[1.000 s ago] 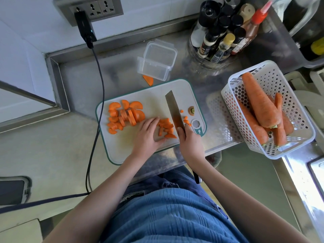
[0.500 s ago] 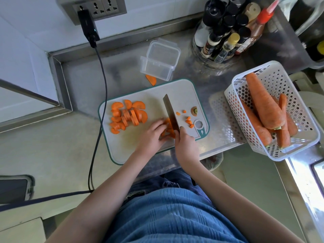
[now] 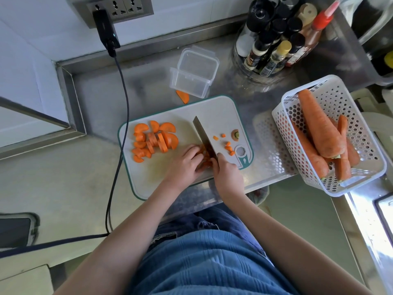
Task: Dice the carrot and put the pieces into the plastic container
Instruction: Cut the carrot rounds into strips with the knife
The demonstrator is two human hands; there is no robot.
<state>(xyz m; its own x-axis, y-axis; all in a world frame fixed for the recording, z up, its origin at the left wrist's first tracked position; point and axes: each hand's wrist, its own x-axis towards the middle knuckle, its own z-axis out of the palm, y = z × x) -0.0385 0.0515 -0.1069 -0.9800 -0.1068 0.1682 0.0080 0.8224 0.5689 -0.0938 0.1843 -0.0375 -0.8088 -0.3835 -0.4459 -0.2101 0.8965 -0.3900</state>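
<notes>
A white cutting board [image 3: 214, 111] with a green rim lies on the steel counter. Half-round carrot slices [image 3: 155, 141] are piled on its left part. My right hand [image 3: 226, 173] grips the handle of a knife [image 3: 203, 135] whose blade lies across the board's middle. My left hand [image 3: 185, 165] has curled fingers pressing down a small heap of carrot pieces [image 3: 204, 156] right against the blade. A few diced bits [image 3: 228, 147] and a carrot end [image 3: 235, 134] lie right of the blade. The clear plastic container [image 3: 194, 71] stands empty behind the board.
One carrot slice [image 3: 183, 96] lies on the counter by the container. A white perforated basket [image 3: 331, 133] with whole carrots sits at right. A round rack of bottles [image 3: 274, 45] stands at the back. A black cable [image 3: 123, 107] hangs from a wall socket left of the board.
The knife has shifted left into the heap under my left hand, leaving more diced bits on the blade's right side. My left fingers have drawn back and curled tighter.
</notes>
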